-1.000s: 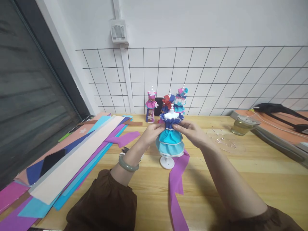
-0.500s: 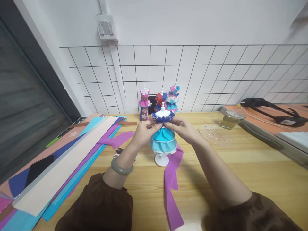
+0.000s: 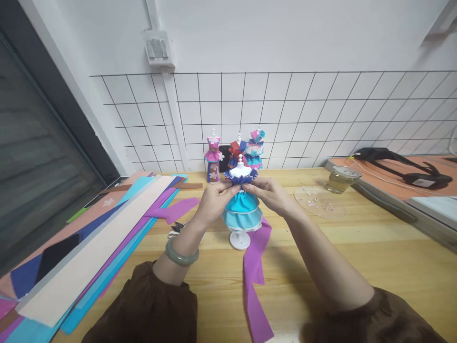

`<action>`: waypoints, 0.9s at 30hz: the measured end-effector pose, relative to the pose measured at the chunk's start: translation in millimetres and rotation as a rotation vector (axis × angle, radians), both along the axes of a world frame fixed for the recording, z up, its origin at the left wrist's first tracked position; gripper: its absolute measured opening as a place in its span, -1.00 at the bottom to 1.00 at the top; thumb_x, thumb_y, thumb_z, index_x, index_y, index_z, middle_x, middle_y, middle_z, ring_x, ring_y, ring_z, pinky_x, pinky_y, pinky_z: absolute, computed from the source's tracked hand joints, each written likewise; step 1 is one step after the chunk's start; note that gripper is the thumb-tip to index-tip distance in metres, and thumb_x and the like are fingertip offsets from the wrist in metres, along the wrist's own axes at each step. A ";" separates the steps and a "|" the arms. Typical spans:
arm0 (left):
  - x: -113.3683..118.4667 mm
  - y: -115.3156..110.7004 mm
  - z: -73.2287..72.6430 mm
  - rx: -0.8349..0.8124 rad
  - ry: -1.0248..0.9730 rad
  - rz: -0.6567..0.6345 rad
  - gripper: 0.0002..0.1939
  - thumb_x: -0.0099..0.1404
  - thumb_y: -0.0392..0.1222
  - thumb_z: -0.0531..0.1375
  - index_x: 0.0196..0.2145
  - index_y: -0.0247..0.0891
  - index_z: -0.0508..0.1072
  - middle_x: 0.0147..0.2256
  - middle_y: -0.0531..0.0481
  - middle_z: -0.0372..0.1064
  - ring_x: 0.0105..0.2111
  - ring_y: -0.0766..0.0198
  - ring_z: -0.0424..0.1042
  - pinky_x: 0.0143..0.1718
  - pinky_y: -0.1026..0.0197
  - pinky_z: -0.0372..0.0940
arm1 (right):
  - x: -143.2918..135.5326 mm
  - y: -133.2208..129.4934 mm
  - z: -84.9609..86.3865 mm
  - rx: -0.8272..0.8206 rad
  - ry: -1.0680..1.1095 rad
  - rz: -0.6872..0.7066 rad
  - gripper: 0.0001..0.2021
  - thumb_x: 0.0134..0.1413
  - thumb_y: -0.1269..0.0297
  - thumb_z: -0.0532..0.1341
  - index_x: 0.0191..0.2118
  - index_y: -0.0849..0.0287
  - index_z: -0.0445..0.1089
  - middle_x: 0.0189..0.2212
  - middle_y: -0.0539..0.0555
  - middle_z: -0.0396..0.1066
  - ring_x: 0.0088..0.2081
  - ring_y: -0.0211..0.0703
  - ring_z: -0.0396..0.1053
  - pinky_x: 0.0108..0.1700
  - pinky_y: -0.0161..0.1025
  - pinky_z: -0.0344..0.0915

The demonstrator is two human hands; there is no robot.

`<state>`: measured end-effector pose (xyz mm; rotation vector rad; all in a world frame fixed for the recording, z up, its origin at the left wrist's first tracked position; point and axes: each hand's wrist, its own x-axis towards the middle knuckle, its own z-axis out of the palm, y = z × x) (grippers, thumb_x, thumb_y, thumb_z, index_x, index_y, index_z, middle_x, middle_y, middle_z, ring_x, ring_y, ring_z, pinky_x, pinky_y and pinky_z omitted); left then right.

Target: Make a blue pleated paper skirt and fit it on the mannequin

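In front of me a small white dress form [image 3: 240,172] stands upright on its round base [image 3: 240,240]. It wears a ruffled dark blue top [image 3: 242,180] and a tiered turquoise skirt [image 3: 243,212]. My left hand [image 3: 216,197] pinches the blue top at the waist from the left. From the right, my right hand [image 3: 269,193] pinches the same waist, thumb and fingers closed on the fabric. The two thumbs nearly meet at the front. A purple strip [image 3: 255,271] trails from behind the skirt toward me. The fingertips behind the top are hidden.
Three dressed mini forms, one in pink [image 3: 213,157], stand by the wall. At left lie long coloured strips [image 3: 96,243] and a black phone [image 3: 59,255]; scissors [image 3: 175,229] sit near my left wrist. Rightward are a clear dish [image 3: 317,202], a lidded cup [image 3: 342,179] and a black device [image 3: 403,166].
The view has tilted up slightly, so the scene sits a little lower. Both hands keep their pinch at the waist, and the blue ruffle looks folded lower and wider over the fingers.
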<state>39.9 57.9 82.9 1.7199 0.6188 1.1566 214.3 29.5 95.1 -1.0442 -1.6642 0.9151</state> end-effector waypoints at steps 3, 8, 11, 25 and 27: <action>-1.0 -0.9 2.2 -0.023 -0.001 -0.016 -0.73 0.17 -0.06 0.19 -0.28 -0.29 0.54 -0.21 -0.06 0.48 -0.17 0.17 0.41 -0.14 0.19 0.28 | -1.7 -2.7 2.6 -0.008 0.020 0.024 -0.65 0.02 0.06 0.20 -0.12 0.11 0.48 -0.15 0.06 0.48 -0.08 -0.02 0.38 -0.04 -0.10 0.30; -3.6 -0.4 4.1 -0.120 0.009 -0.075 -0.65 0.13 -0.04 0.23 -0.19 -0.31 0.50 -0.18 -0.12 0.48 -0.13 0.12 0.41 -0.09 0.13 0.29 | 0.2 -8.1 8.2 -0.058 0.032 0.071 -0.65 0.02 0.08 0.22 -0.10 0.11 0.47 -0.15 0.07 0.49 -0.04 -0.03 0.36 -0.01 -0.12 0.28; -3.3 -0.9 4.2 -0.154 0.031 -0.061 -0.61 0.09 -0.02 0.26 -0.19 -0.34 0.49 -0.21 -0.15 0.48 -0.15 0.10 0.42 -0.10 0.09 0.31 | 4.1 -8.8 9.1 -0.101 0.028 0.109 -0.66 -0.01 0.10 0.25 -0.11 0.12 0.47 -0.16 0.09 0.49 -0.04 -0.03 0.36 0.00 -0.12 0.27; -8.1 -26.7 25.5 0.054 0.208 -0.005 -0.63 0.11 -0.04 0.24 -0.15 -0.28 0.46 -0.17 -0.09 0.46 -0.12 0.14 0.40 -0.08 0.09 0.28 | 31.2 2.3 -3.8 -0.203 0.055 0.137 -0.73 -0.22 0.18 0.39 -0.30 0.13 0.52 -0.29 0.08 0.53 -0.18 -0.05 0.43 -0.02 -0.04 0.29; -7.7 -27.9 26.6 0.061 0.183 -0.010 -0.62 0.11 -0.04 0.24 -0.13 -0.25 0.44 -0.15 -0.07 0.45 -0.11 0.15 0.39 -0.07 0.09 0.28 | 30.4 1.3 -3.1 -0.204 0.041 0.126 -0.74 -0.23 0.18 0.39 -0.32 0.13 0.53 -0.29 0.08 0.53 -0.19 -0.05 0.43 -0.03 -0.04 0.29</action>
